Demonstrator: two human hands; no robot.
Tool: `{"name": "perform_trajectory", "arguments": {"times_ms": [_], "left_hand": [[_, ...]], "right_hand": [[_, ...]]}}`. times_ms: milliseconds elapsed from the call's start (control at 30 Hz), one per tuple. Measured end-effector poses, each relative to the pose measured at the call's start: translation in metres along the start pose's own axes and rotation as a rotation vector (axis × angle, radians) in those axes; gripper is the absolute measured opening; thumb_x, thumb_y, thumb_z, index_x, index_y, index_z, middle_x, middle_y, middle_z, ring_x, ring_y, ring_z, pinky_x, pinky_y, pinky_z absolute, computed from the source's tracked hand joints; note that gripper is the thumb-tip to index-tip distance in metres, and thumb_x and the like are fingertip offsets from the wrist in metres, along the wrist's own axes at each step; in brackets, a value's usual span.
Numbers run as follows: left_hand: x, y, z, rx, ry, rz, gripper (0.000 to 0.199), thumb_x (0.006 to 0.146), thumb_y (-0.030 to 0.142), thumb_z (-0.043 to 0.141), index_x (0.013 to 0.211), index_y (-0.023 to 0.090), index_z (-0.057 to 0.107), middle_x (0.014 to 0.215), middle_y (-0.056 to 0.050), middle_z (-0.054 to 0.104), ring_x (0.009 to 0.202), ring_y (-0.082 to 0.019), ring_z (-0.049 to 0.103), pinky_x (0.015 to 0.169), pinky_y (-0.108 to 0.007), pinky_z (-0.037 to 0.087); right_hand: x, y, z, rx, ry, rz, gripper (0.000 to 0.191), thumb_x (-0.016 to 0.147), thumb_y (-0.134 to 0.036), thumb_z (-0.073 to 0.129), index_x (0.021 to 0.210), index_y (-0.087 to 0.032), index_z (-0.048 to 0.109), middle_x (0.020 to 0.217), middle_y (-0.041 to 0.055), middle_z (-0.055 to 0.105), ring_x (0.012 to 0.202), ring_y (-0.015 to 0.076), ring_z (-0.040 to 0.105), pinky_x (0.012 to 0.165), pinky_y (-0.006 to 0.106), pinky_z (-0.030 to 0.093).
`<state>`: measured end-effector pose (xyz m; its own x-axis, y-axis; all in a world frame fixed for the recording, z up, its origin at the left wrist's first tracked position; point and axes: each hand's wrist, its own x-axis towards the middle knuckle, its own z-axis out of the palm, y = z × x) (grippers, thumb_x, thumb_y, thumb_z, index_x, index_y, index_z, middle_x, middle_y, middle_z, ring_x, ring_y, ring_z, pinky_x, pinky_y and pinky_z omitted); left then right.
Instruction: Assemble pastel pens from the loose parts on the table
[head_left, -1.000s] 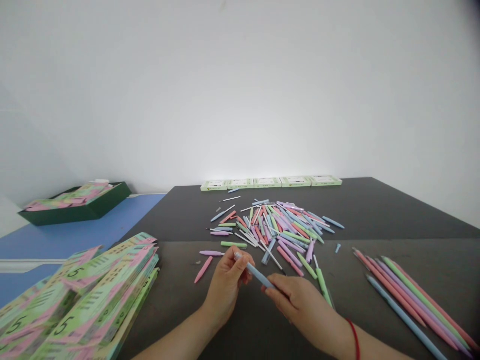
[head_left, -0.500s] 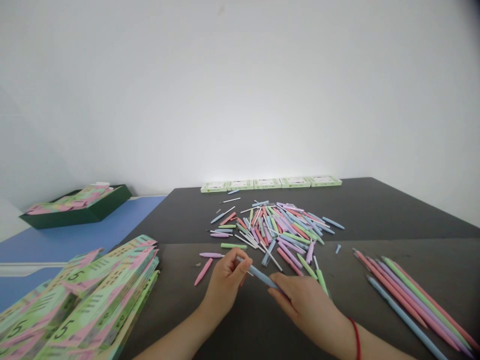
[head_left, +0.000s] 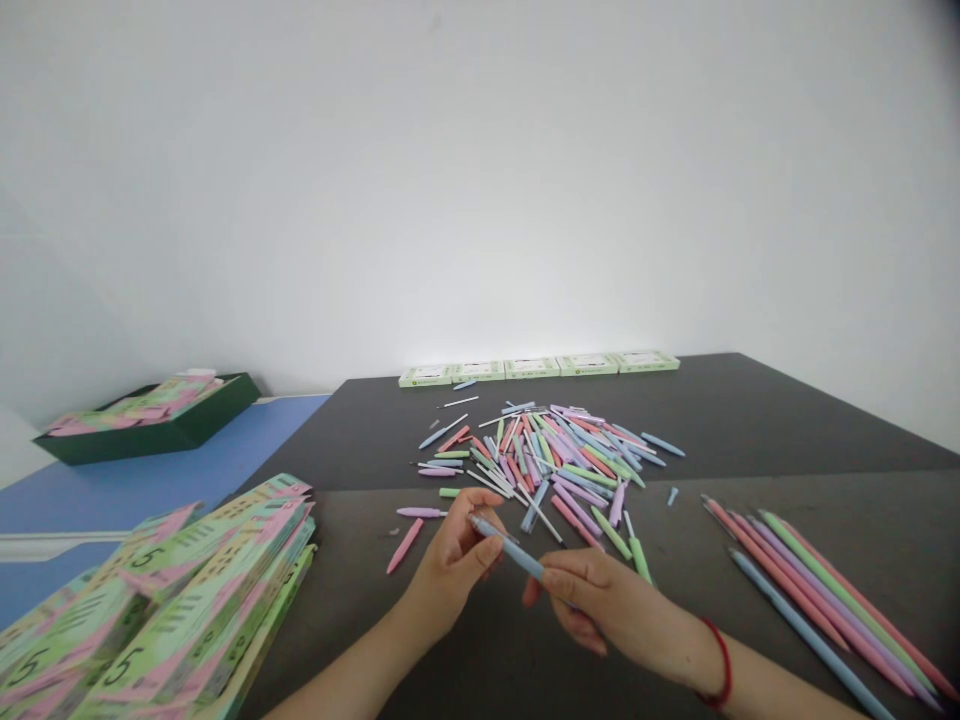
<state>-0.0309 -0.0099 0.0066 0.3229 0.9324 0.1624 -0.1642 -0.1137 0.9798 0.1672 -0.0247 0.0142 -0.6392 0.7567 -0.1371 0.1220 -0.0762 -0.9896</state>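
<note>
A light blue pen (head_left: 519, 556) is held slantwise between my two hands over the near part of the table. My left hand (head_left: 448, 560) pinches it close to its pointed end, thumb on the near side. The other end lies in my right hand (head_left: 600, 592), between thumb and index finger, the remaining fingers loosely curled below. Just beyond the hands spreads a pile of pen parts (head_left: 555, 450) in pink, green, purple and blue, with thin white refills among them. A pink pen barrel piece (head_left: 406, 545) lies left of my left hand.
Several long pens (head_left: 832, 600) lie side by side at the right. Printed green-and-pink packets (head_left: 172, 590) are stacked at the left. A dark green tray (head_left: 150, 435) with more packets stands on a blue surface. Flat pale green boxes (head_left: 531, 368) line the table's far edge.
My right hand has turned and its lower fingers have opened out from the pen. The pen's pointed end shows more clearly at my left fingers. The view has shifted slightly.
</note>
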Motion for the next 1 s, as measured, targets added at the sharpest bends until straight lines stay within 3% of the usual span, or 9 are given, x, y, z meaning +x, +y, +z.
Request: {"name": "perform_trajectory", "arguments": {"times_ms": [167, 333, 467, 667, 833, 900, 1000], "left_hand": [[0.003, -0.007, 0.005, -0.112, 0.154, -0.16, 0.022, 0.08, 0.037, 0.063, 0.08, 0.016, 0.058, 0.054, 0.006, 0.043, 0.048, -0.008, 0.035, 0.045, -0.019, 0.026], [0.002, -0.014, 0.009, -0.16, 0.227, -0.168, 0.022, 0.074, 0.035, 0.069, 0.074, 0.014, 0.064, 0.052, 0.006, 0.041, 0.047, -0.006, 0.033, 0.045, -0.019, 0.022], [-0.002, -0.013, 0.013, -0.167, 0.25, -0.167, 0.02, 0.072, 0.034, 0.071, 0.073, 0.015, 0.066, 0.055, 0.006, 0.042, 0.051, -0.007, 0.033, 0.049, -0.019, 0.023], [-0.006, -0.004, 0.016, -0.208, 0.21, -0.181, 0.023, 0.068, 0.037, 0.074, 0.067, 0.015, 0.065, 0.063, 0.003, 0.048, 0.055, -0.009, 0.034, 0.051, -0.019, 0.027], [-0.005, 0.002, 0.017, -0.226, 0.147, -0.13, 0.026, 0.069, 0.039, 0.074, 0.066, 0.015, 0.065, 0.065, 0.002, 0.05, 0.057, -0.009, 0.037, 0.053, -0.019, 0.029], [-0.006, 0.0, 0.02, -0.21, 0.111, -0.133, 0.027, 0.072, 0.04, 0.071, 0.069, 0.014, 0.066, 0.063, 0.001, 0.05, 0.055, -0.009, 0.038, 0.051, -0.02, 0.029], [-0.006, -0.005, 0.023, -0.205, 0.085, -0.18, 0.028, 0.075, 0.042, 0.067, 0.079, 0.015, 0.064, 0.053, 0.005, 0.044, 0.048, -0.008, 0.034, 0.047, -0.02, 0.025]], "right_hand": [[0.0, -0.001, 0.002, -0.456, 0.164, -0.078, 0.028, 0.093, -0.035, 0.04, 0.08, -0.017, 0.057, 0.059, -0.0041, 0.047, 0.051, 0.0089, 0.04, 0.048, 0.021, 0.028], [-0.001, 0.003, 0.0, -0.731, 0.234, -0.092, 0.025, 0.092, -0.033, 0.042, 0.072, -0.019, 0.05, 0.064, -0.0032, 0.051, 0.056, 0.0101, 0.041, 0.053, 0.024, 0.026], [-0.002, 0.001, 0.001, -0.609, 0.183, -0.053, 0.026, 0.092, -0.033, 0.042, 0.071, -0.019, 0.049, 0.061, -0.0038, 0.05, 0.053, 0.0092, 0.042, 0.049, 0.022, 0.028], [-0.004, 0.0, 0.007, -0.024, -0.027, 0.042, 0.027, 0.09, -0.037, 0.043, 0.079, -0.016, 0.055, 0.047, -0.007, 0.044, 0.036, 0.0063, 0.037, 0.039, 0.018, 0.029], [-0.001, 0.001, 0.014, 0.382, -0.151, 0.067, 0.028, 0.086, -0.039, 0.049, 0.077, -0.014, 0.056, 0.044, -0.0096, 0.036, 0.034, 0.0052, 0.031, 0.037, 0.018, 0.028], [0.0, -0.002, 0.015, 0.318, -0.11, 0.046, 0.028, 0.088, -0.039, 0.046, 0.078, -0.015, 0.055, 0.045, -0.0096, 0.035, 0.034, 0.0057, 0.03, 0.038, 0.019, 0.027], [0.003, -0.005, 0.014, -0.103, 0.079, -0.048, 0.025, 0.091, -0.035, 0.041, 0.079, -0.017, 0.055, 0.053, -0.006, 0.043, 0.042, 0.0078, 0.038, 0.043, 0.021, 0.027]]}}
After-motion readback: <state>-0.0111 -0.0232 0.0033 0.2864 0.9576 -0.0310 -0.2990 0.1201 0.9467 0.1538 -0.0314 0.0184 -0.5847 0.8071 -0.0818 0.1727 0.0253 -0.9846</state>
